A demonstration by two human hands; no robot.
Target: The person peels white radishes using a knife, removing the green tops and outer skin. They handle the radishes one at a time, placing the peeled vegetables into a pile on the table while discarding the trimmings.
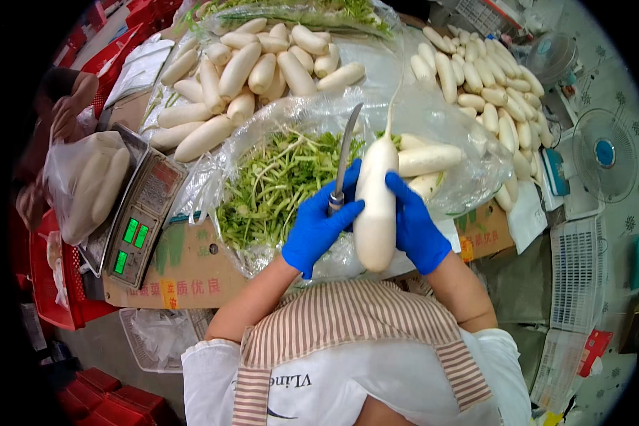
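Note:
My left hand (pixel 319 223), in a blue glove, grips the handle of a curved knife (pixel 346 152), its blade pointing away from me. The fingers of that hand also touch the side of a white radish (pixel 377 199) with a long thin root at its far end. On the radish's other side, my right hand (pixel 418 223), gloved in blue, holds it. Cut green stems and leaves (pixel 261 197) lie on clear plastic sheeting (pixel 452 114) beside and beyond the left hand. A few white radishes (pixel 431 160) rest on the plastic just beyond the right hand.
Piles of radishes (pixel 239 69) (pixel 490 80) lie farther back. At the left, a digital scale (pixel 138 234) stands beside a bag of radishes (pixel 93 181), with a person's hand (pixel 32 205) near it. Fans (pixel 604 154) and white crates (pixel 578 271) are at the right.

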